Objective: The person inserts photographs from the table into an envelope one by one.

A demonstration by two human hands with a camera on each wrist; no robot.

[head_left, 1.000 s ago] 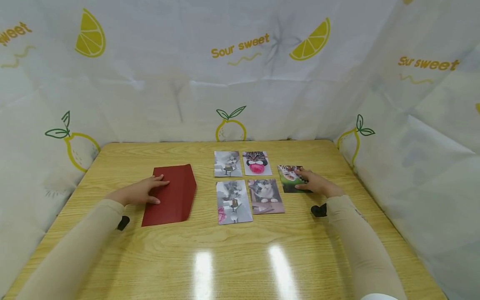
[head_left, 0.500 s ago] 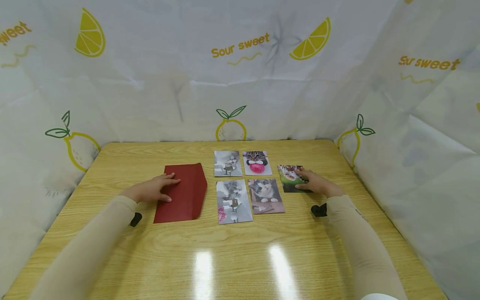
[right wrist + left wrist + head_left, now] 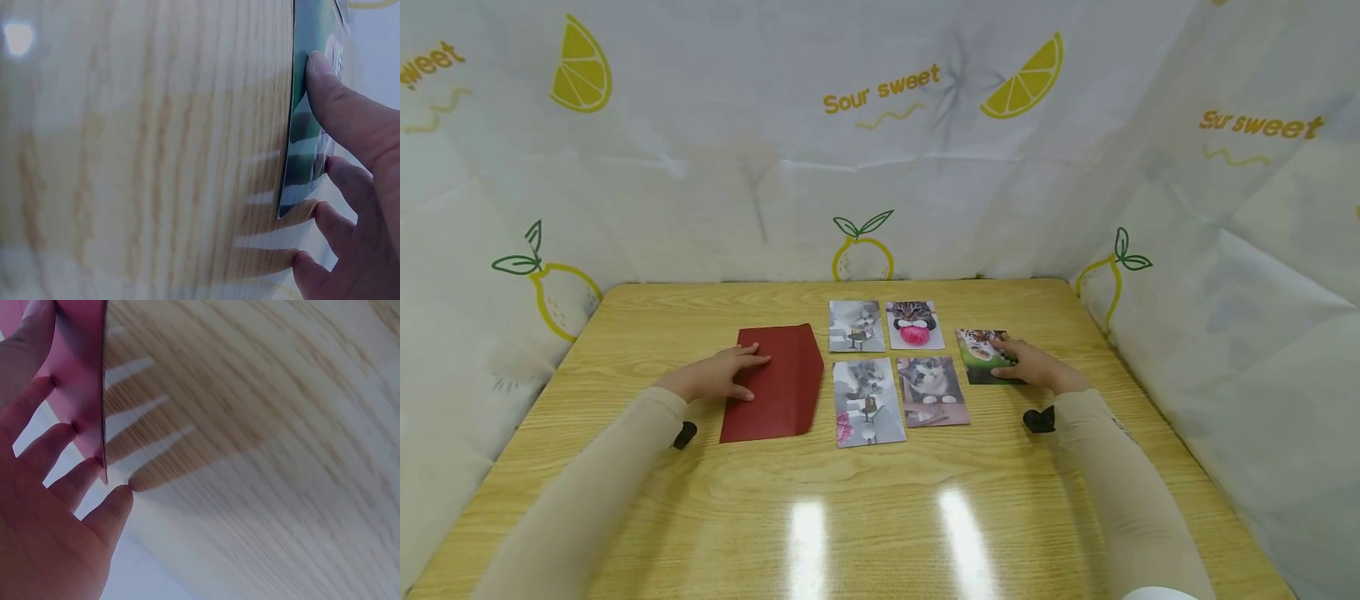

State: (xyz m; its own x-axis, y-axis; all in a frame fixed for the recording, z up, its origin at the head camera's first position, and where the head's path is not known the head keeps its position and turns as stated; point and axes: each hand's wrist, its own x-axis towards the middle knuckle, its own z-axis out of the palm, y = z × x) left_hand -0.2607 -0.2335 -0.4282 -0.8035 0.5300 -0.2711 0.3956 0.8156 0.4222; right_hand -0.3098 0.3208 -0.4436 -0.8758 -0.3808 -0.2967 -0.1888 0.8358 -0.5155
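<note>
A red envelope (image 3: 782, 383) with its flap side toward the right lies flat on the table. My left hand (image 3: 715, 375) rests on its left part with fingers spread; in the left wrist view the fingertips and thumb press on the envelope (image 3: 81, 394), and the little finger touches the wood beside it. My right hand (image 3: 1030, 365) rests with spread fingers on a tiger photo card (image 3: 981, 372) at the right. In the right wrist view the thumb and index finger touch the card (image 3: 306, 112), while the other fingertips are on the table past its edge.
Between the hands lie a grey photo card (image 3: 856, 327), a tabby cat card (image 3: 914, 327), a second grey card (image 3: 868, 404) and a grey-and-white cat card (image 3: 932, 392). A lemon-print sheet (image 3: 722, 192) hangs behind and beside the wooden table (image 3: 880, 517).
My left hand has slid the red envelope to the right, toward the middle cards, and slightly away from me. The right hand and the cards have stayed in place.
</note>
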